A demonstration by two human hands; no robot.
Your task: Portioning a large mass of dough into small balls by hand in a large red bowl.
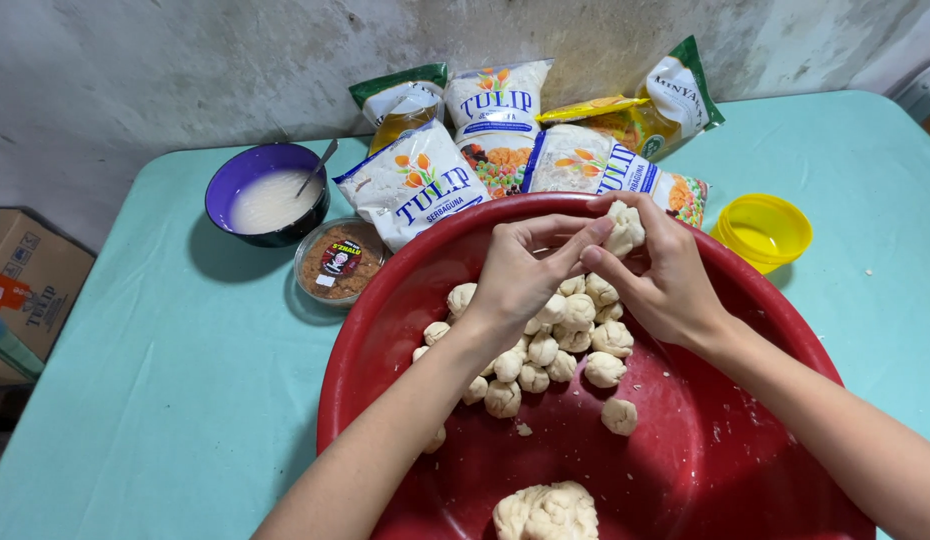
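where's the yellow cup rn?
Head view, right side: the yellow cup stands on the teal table, just outside the red basin rim, right of the flour bags.

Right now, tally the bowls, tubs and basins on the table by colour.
Purple bowl: 1
Yellow bowl: 1
Clear tub: 1
Red basin: 1
Total: 4

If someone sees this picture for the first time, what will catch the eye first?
The big red basin in the middle, holding a pile of small dough balls. Above it, the left hand and right hand together pinch one dough piece. Behind, flour bags lean at the wall, with a purple bowl at the left.
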